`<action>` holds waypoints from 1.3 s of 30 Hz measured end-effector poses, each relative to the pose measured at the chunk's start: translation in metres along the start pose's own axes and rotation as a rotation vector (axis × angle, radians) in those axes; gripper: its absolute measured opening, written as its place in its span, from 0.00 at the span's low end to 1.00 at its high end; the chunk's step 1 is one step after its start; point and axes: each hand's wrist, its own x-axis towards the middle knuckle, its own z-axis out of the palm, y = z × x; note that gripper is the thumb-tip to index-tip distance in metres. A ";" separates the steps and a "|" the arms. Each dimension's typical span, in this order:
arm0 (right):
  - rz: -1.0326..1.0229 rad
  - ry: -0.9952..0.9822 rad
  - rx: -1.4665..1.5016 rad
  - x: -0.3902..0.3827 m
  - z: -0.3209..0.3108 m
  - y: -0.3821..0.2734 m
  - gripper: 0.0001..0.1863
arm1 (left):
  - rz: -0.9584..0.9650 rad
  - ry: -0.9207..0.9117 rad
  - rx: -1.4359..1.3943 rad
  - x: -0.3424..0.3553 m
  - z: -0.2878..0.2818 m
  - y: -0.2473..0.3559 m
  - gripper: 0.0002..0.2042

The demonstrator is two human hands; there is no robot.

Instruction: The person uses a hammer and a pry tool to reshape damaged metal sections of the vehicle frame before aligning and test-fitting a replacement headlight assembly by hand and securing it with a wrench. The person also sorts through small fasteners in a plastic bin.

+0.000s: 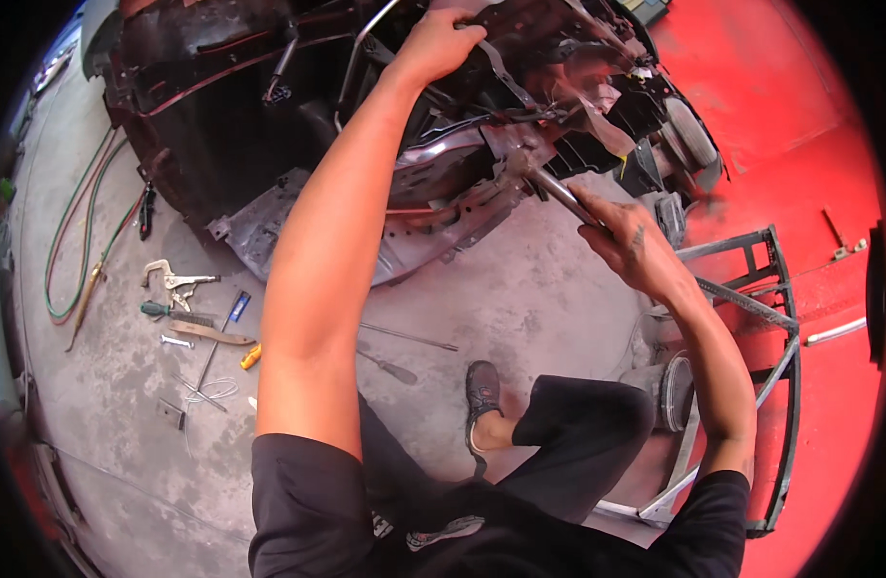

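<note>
My right hand [624,236] is closed round the metal handle of a hammer [557,193]. The hammer's head meets, or nearly meets, a bent metal rail [506,144] at the end of a stripped car body [212,144]. Farther up, my left arm reaches over to the car, and my left hand [433,46] grips an edge of its bodywork, with the fingertips partly hidden. Torn sheet metal and loose black trim [597,120] hang to the right of the hammer head.
On the concrete at left lie a locking clamp [178,279], a wire brush [212,333], a green-handled screwdriver [156,309], a wrench [176,341] and a torch [89,294] with hoses. A black metal frame [788,356] lies on red floor at right. A long rod [409,336] lies near my foot.
</note>
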 end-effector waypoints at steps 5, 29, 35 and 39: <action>-0.140 -0.039 -0.055 0.006 0.000 0.014 0.27 | -0.040 -0.043 -0.030 0.003 0.006 0.000 0.19; -0.225 0.062 -0.022 0.008 0.005 0.012 0.27 | -0.004 -0.123 0.064 0.003 0.002 0.007 0.20; -0.072 -0.156 -0.190 0.022 -0.017 0.004 0.24 | -0.038 -0.118 0.089 0.002 0.000 0.010 0.20; -0.041 0.078 -0.042 0.029 -0.018 0.001 0.23 | 0.021 -0.080 0.114 0.005 0.005 0.002 0.20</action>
